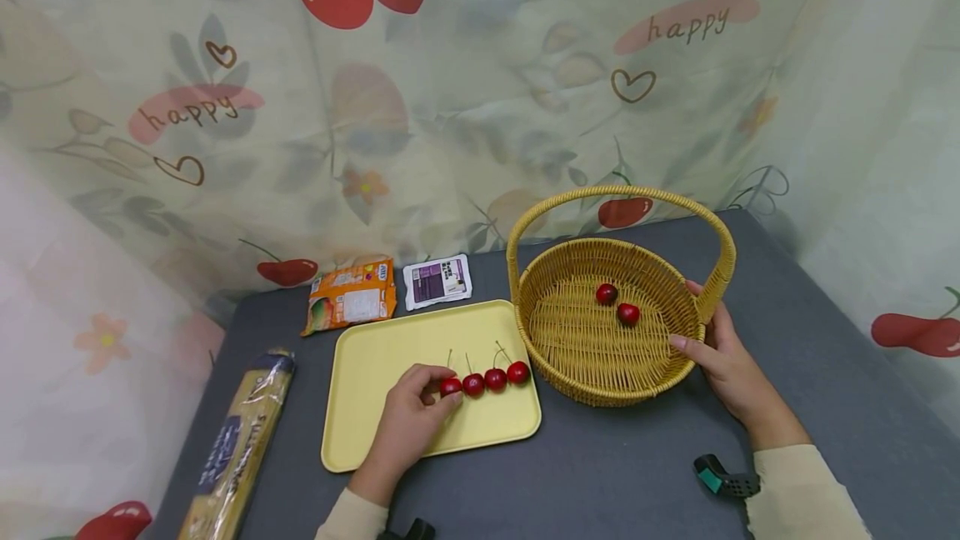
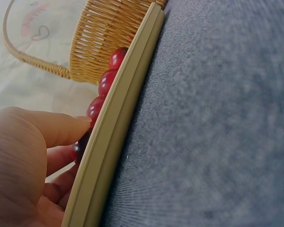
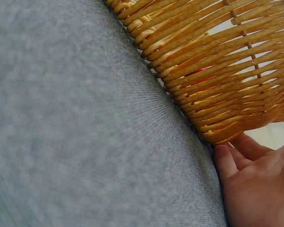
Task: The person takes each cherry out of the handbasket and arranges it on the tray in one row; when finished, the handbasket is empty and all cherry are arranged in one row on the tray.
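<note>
My left hand (image 1: 408, 419) is over the yellow tray (image 1: 367, 357), thumb and fingers pinching the leftmost cherry (image 1: 451, 387) of a short row. To its right in that row lie more red cherries with stems, among them a middle cherry (image 1: 495, 379) and an end cherry (image 1: 518, 372) nearest the basket. The wicker basket (image 1: 592, 390) with a tall arched handle stands at the tray's right edge, two cherries (image 1: 628, 314) on its floor. My right hand (image 1: 723, 365) grips the basket's right side by the handle's base, thumb over the rim; in the right wrist view, fingertips (image 3: 226, 158) meet its lower wall.
Behind the tray lie an orange snack packet (image 1: 350, 296) and a small white and purple packet (image 1: 437, 282). A long clear bag of noodles (image 1: 240, 448) lies left of the tray. The grey table (image 1: 592, 465) ends against a printed cloth (image 1: 465, 107) at the back.
</note>
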The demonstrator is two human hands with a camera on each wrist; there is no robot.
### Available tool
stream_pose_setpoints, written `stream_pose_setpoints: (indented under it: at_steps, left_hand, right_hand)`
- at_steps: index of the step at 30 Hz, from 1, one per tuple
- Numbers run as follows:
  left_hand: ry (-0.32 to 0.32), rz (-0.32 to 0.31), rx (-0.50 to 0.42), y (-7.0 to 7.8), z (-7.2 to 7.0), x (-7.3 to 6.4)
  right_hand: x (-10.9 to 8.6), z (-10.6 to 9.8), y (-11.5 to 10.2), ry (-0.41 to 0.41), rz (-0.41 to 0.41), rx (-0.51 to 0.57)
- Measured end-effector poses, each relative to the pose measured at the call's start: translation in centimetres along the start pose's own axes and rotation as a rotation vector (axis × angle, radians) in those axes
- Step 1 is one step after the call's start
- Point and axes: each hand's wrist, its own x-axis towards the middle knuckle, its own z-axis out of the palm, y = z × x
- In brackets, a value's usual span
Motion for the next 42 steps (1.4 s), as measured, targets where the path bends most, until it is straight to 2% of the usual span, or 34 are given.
stream_pose_setpoints:
  at_steps: [7, 22, 28, 31, 35, 39, 42]
  left_hand:
    - [0.014, 0.02, 0.011, 0.0, 0.0, 0.0]
    - [0.016, 0.017, 0.032, 0.1, -0.1, -0.1]
    - [0.02, 0.035, 0.026, 0.0, -0.1, -0.1]
    - [0.033, 0.024, 0.01, -0.1, 0.0, 0.0]
    - [0.067, -0.032, -0.072, 0.1, -0.2, 0.0]
    - [0.094, -0.093, -0.231, 0.8, -0.8, 0.0]
    - [0.101, -0.1, -0.348, 1.4, -1.2, 0.2]
  right_hand:
    - [0.0, 0.0, -0.1, -0.005, -0.003, 0.013]
    - [0.0, 0.0, 0.0, -0.012, -0.007, 0.014]
    - [0.0, 0.0, 0.0, -0.011, -0.009, 0.018]
    - [-0.1, 0.1, -0.1, -0.009, -0.005, 0.008]
    - [-0.2, 0.1, -0.1, -0.003, 0.003, -0.01]
    - [-0.1, 0.0, -0.1, 0.001, 0.011, -0.014]
    - [0.0, -0.1, 0.0, -0.001, 0.013, -0.014]
